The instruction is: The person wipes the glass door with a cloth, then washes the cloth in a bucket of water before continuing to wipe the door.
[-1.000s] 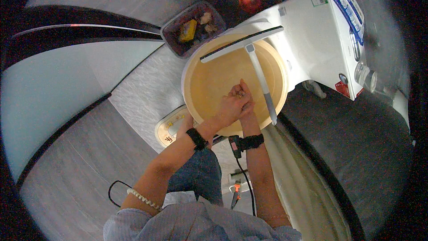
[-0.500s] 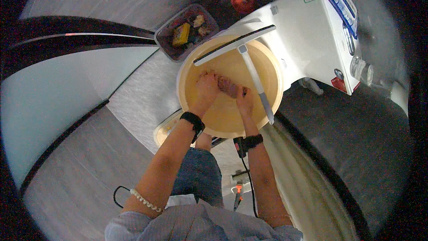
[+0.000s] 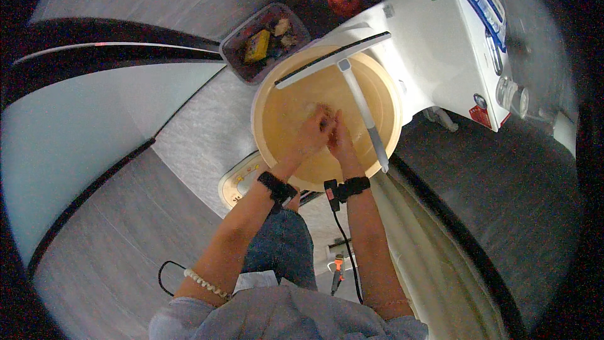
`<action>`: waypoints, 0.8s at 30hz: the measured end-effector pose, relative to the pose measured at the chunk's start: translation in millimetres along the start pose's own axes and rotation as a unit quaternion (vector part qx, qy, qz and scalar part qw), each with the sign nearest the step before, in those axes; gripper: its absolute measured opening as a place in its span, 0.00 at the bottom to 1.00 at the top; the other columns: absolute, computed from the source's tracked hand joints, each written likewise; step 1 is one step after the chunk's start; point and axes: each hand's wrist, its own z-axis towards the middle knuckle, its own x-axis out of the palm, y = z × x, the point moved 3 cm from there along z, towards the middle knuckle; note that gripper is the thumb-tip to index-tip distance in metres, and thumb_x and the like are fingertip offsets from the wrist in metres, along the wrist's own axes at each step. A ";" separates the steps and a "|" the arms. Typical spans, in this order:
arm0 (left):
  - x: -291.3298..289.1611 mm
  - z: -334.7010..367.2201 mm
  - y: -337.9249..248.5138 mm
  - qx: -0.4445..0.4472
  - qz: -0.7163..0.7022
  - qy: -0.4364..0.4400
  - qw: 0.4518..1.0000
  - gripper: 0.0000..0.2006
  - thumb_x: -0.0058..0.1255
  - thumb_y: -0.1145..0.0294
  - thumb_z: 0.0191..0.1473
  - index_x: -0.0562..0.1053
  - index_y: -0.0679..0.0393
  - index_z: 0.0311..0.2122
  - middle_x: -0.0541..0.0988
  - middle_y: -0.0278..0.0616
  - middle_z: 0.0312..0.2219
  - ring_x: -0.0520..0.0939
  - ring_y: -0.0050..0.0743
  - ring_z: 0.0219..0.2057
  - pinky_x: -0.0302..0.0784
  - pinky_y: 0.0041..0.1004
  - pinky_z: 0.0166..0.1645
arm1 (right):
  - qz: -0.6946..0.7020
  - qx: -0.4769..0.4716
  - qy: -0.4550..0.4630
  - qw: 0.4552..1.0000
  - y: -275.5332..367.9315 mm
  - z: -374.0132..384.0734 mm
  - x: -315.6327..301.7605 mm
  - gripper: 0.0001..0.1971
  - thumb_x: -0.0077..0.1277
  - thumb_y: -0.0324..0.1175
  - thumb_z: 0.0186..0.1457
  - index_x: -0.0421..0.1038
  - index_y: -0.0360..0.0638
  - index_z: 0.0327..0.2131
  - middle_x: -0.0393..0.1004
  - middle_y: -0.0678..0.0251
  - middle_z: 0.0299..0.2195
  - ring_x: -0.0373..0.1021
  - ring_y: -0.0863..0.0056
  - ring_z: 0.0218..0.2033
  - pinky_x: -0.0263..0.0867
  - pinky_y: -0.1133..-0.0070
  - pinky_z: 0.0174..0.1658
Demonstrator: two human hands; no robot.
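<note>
Both my hands are brought together inside a round yellow basin. A small dark reddish-brown piece that looks like wet cloth is bunched between them, mostly hidden by the fingers. My left hand is closed around its left part. Just beside it, my right hand is closed at the other end, fingertips nearly touching the left hand. Across the basin's top lies a squeegee, its blade over the far rim and its grey handle slanting down past the right rim.
Behind the basin at left, a clear plastic bin holds a yellow packet and scraps. A white appliance stands to the right, near a red plunger. A cream panel sits by the basin's near left. A cable hangs from my right wristband.
My hands have come closer together, the left moving right and slightly down. The cloth-like piece, stretched between them before, is now bunched up and mostly covered.
</note>
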 end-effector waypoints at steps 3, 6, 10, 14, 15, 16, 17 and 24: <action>-4.5 -29.7 -28.6 0.095 0.016 -0.011 0.995 0.16 0.44 0.55 0.52 0.71 0.59 0.34 0.77 0.49 0.27 0.77 0.50 0.31 0.72 0.39 0.36 | 0.103 -0.030 0.132 0.985 36.3 -67.9 90.6 0.21 0.38 0.52 0.57 0.68 0.43 0.38 0.71 0.70 0.30 0.66 0.79 0.29 0.63 0.82 0.31; -1.9 -44.3 -50.2 0.075 0.074 0.054 0.993 0.16 0.45 0.54 0.50 0.70 0.58 0.30 0.76 0.49 0.24 0.77 0.50 0.28 0.72 0.40 0.32 | 0.060 -0.061 0.139 0.987 45.5 -74.7 86.1 0.18 0.40 0.49 0.58 0.67 0.43 0.34 0.67 0.72 0.26 0.64 0.80 0.27 0.61 0.82 0.33; 6.5 -35.5 -34.3 0.124 0.161 0.025 0.979 0.16 0.44 0.58 0.52 0.67 0.57 0.42 0.68 0.54 0.42 0.72 0.52 0.41 0.69 0.43 0.43 | 0.046 -0.149 0.138 0.978 40.0 -76.7 83.9 0.13 0.43 0.45 0.57 0.66 0.44 0.32 0.64 0.73 0.23 0.62 0.80 0.26 0.61 0.83 0.32; 3.0 -28.3 -34.9 0.191 0.265 -0.097 0.940 0.14 0.44 0.55 0.51 0.70 0.57 0.32 0.74 0.47 0.27 0.77 0.43 0.29 0.71 0.41 0.29 | 0.093 -0.134 0.079 0.984 39.9 -96.3 102.8 0.12 0.43 0.44 0.57 0.65 0.46 0.30 0.63 0.76 0.21 0.62 0.83 0.24 0.60 0.84 0.29; 3.1 -25.8 -34.6 0.194 0.280 -0.110 0.934 0.15 0.44 0.55 0.50 0.71 0.57 0.29 0.76 0.46 0.23 0.78 0.41 0.26 0.72 0.40 0.25 | 0.117 -0.112 0.070 0.984 36.2 -88.9 95.8 0.12 0.43 0.44 0.57 0.65 0.46 0.30 0.63 0.76 0.21 0.62 0.83 0.24 0.60 0.84 0.28; 8.8 -18.9 -32.8 0.185 0.276 -0.080 0.940 0.15 0.44 0.55 0.50 0.71 0.57 0.30 0.76 0.45 0.23 0.78 0.40 0.26 0.72 0.40 0.25 | 0.146 -0.095 0.070 0.982 27.9 -59.1 62.9 0.12 0.42 0.44 0.57 0.66 0.46 0.29 0.64 0.76 0.21 0.62 0.83 0.24 0.60 0.84 0.28; 12.6 -11.0 -30.5 0.172 0.273 -0.049 0.945 0.15 0.44 0.55 0.50 0.71 0.58 0.30 0.76 0.45 0.23 0.79 0.40 0.26 0.73 0.40 0.26 | 0.175 -0.074 0.071 0.979 21.9 -41.7 42.6 0.12 0.41 0.43 0.58 0.66 0.46 0.29 0.64 0.76 0.21 0.63 0.82 0.23 0.60 0.84 0.28; -32.0 31.8 7.2 0.041 0.308 -0.112 0.944 0.12 0.47 0.63 0.48 0.70 0.57 0.36 0.75 0.44 0.27 0.78 0.42 0.32 0.74 0.37 0.35 | -0.211 -0.164 -0.140 0.953 25.2 -46.5 40.9 0.17 0.37 0.46 0.58 0.68 0.43 0.33 0.72 0.65 0.27 0.68 0.73 0.25 0.64 0.78 0.30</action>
